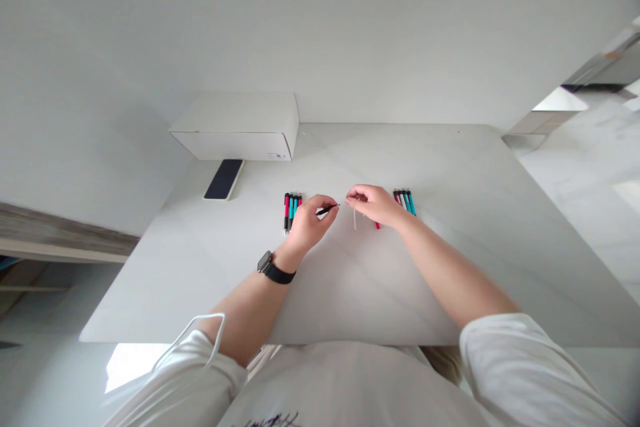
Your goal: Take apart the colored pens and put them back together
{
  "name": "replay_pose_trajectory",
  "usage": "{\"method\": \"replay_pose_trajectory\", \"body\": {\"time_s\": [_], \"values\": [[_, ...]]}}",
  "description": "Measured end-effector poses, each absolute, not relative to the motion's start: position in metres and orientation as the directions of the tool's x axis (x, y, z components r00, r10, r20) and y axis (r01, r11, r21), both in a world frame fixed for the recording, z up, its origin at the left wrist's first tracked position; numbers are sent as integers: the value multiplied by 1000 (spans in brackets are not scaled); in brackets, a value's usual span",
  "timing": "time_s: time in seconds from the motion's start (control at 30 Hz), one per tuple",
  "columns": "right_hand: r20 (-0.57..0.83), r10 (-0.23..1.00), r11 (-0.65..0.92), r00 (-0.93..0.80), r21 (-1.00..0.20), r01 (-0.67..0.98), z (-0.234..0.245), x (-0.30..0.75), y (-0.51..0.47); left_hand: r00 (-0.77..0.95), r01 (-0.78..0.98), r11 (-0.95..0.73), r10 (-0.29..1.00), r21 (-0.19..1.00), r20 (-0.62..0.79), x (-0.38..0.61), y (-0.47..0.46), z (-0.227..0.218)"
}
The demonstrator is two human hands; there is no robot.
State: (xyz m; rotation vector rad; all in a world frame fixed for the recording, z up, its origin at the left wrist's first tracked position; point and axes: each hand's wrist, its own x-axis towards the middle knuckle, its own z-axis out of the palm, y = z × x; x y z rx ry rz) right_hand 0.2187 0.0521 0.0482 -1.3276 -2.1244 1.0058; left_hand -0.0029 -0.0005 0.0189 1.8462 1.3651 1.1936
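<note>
My left hand (309, 221), with a black watch on its wrist, is closed around a black pen piece (327, 211) whose thin tip points to the right. Just across a small gap, my right hand (374, 201) is pinched; whatever sits between its fingertips is too small to make out. Below those fingers a thin white pen refill (355, 219) shows. A red pen barrel (378, 225) lies partly hidden under the right hand. Beside the left hand is a row of several red and teal pens (289, 208), partly covered by it.
Another row of several pens (406, 200) lies right of my right hand. A dark-screened phone (224, 179) rests at the left, in front of a white box (240, 145) against the wall. A white cable (220, 327) hangs by my left sleeve. The white table's (350, 293) front edge is close to my body.
</note>
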Motion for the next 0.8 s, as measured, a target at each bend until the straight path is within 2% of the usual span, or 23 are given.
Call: {"method": "replay_pose_trajectory", "body": {"time_s": [0.13,0.37,0.47,0.57,0.67,0.8], "values": [[-68,858,221,-508,-845,487,53,209,40,110,498,-373,923,783,369,-1,-2,19],[-12,882,261,-471,-819,510,45,206,51,86,509,-341,934,790,347,-4,2,14],[33,884,341,-466,-727,596,44,214,62,2,490,-270,951,829,309,-7,6,9],[44,832,463,-554,-604,649,43,217,73,-60,438,-225,959,870,278,-10,10,6],[-29,772,535,-635,-510,674,40,213,81,-79,411,-209,962,887,263,-11,12,4],[-132,751,554,-647,-406,727,34,200,85,-86,396,-203,963,895,256,-13,14,3]]}}
